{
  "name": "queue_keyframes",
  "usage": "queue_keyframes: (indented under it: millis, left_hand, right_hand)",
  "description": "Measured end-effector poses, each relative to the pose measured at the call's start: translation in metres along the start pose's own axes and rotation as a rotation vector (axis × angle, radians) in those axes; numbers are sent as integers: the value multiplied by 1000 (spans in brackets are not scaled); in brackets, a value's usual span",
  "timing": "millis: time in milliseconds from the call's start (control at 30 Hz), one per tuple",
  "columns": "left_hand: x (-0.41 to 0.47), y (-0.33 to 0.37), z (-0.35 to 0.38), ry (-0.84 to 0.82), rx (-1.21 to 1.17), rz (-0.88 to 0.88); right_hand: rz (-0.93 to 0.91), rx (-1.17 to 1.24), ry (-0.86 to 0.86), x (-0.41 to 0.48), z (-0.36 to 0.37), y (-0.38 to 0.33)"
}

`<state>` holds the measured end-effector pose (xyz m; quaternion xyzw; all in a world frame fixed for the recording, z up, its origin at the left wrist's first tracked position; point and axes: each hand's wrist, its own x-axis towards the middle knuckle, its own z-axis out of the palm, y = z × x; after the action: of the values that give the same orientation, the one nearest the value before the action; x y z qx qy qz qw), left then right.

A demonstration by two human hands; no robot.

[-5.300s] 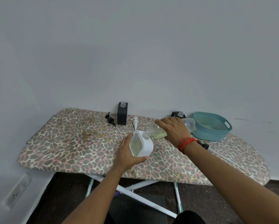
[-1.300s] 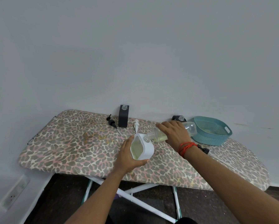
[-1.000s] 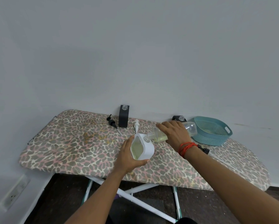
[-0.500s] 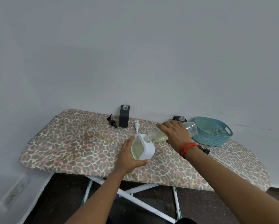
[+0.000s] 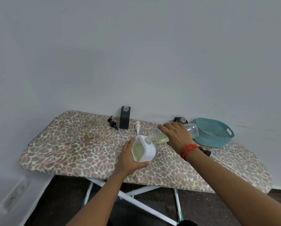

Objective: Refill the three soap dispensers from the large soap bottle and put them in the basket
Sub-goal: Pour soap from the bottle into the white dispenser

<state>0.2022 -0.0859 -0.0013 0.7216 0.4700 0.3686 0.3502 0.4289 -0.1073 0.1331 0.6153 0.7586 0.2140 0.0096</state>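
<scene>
The left hand (image 5: 128, 158) grips the white dispenser (image 5: 144, 150), tilted on the ironing board (image 5: 71, 144), probably to present its neck, while the right hand (image 5: 174, 134) clamps the large soap bottle (image 5: 192, 130) nearly horizontal, mouth meeting it, the basket (image 5: 224, 139) beside.

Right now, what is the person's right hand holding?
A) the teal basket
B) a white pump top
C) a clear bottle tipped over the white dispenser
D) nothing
C: the right hand grips the clear bottle, lying nearly flat with its neck at the opening of the white dispenser, which the left hand holds.
</scene>
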Motion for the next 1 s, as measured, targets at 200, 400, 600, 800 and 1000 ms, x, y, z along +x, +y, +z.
queue_keyframes:
  millis: [200, 400, 600, 800, 1000]
  left_hand:
    - [0, 2, -1, -2, 0, -4]
    - [-1, 1, 0, -4, -2, -12]
    - [-2, 3, -1, -6, -22, -12]
    - [-1, 4, -1, 6, -15, -4]
    - [-2, 5, -1, 9, -11, -15]
  right_hand:
    - [4, 8, 2, -1, 0, 0]
    - [6, 6, 1, 0, 0, -1]
    - [11, 0, 0, 0, 0, -1]
    - [10, -4, -13, 0, -1, -1]
    - [12, -3, -19, -1, -1, -1]
